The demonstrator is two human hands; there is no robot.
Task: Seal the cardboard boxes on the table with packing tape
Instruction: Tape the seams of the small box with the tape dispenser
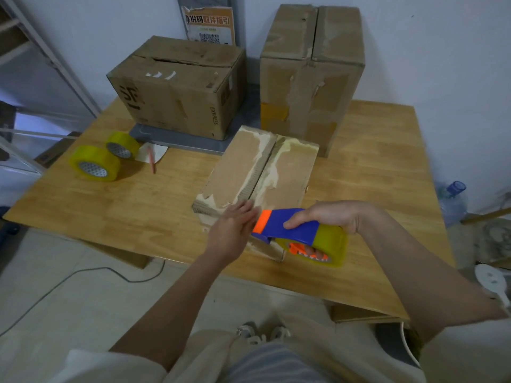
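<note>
On the light wooden table (pixel 116 205) a low, flat brown cardboard box (pixel 257 172) lies nearest the person, its two top flaps meeting along a centre seam streaked with pale torn tape residue. The right hand (pixel 329 215) grips a blue and orange plastic tape dispenser (pixel 287 225) loaded with a roll of yellowish clear packing tape (pixel 329 244); the fingers curl over the blue body, with fingertips showing through the roll's core. The dispenser sits at the near end of the flat box, over its front edge. The left hand (pixel 235 228) lies just beside the dispenser's orange nose, fingers straight and close together, at the box's near corner by the seam; I cannot tell whether it presses down or only touches.

Farther back stand two bigger boxes: a wide brown carton with black printing (pixel 177 92) resting on a grey tray (pixel 177 139), and a tall worn brown carton (pixel 309 76) to its right, both with closed flaps. At the table's left side lie two spare rolls of yellowish tape (pixel 105 158), touching each other, beside a red pencil (pixel 151 161) on a scrap of white paper (pixel 157 154).
</note>
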